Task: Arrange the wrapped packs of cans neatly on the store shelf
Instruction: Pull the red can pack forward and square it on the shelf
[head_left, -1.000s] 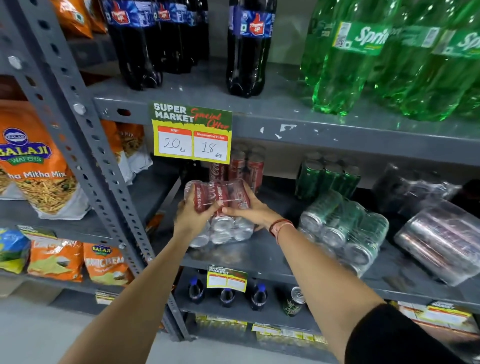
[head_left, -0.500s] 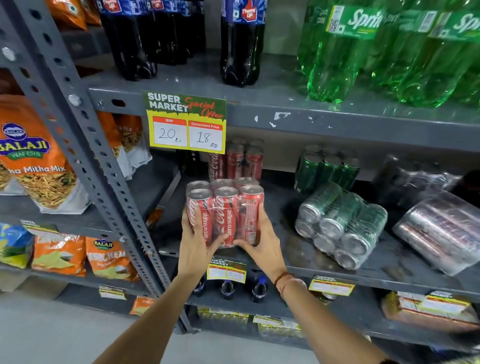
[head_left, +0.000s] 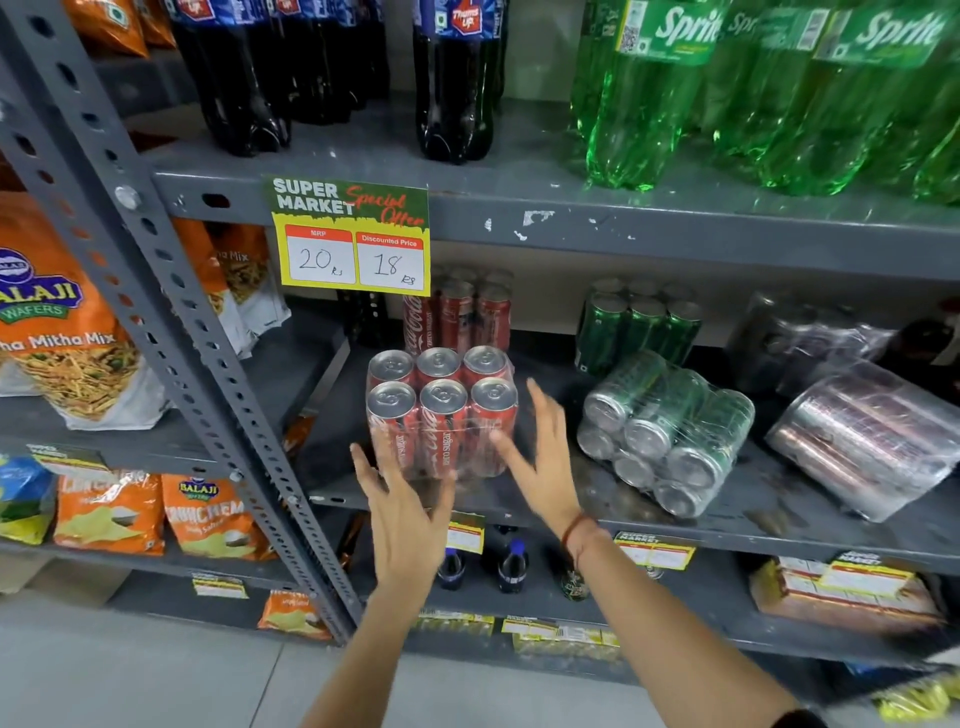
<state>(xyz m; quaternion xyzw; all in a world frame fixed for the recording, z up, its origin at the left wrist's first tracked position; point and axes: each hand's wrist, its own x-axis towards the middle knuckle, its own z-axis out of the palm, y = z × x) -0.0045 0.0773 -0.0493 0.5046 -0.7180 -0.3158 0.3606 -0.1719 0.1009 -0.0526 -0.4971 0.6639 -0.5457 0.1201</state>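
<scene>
A wrapped pack of red cola cans stands upright at the front of the grey middle shelf. Behind it stands another red pack. My left hand hovers open just in front of the pack's lower left, fingers spread. My right hand is open beside its right face, apart from it or barely touching. To the right a wrapped pack of green cans lies on its side, with an upright green pack behind. A silver pack lies tilted at far right.
A yellow price sign hangs from the upper shelf edge above the red packs. Dark cola bottles and green Sprite bottles stand above. A slanted grey upright runs left of the packs. Snack bags fill the left bay.
The red pack was turned from lying on its side to standing upright and set on the shelf. Both hands have let go of it and drawn back, fingers spread.
</scene>
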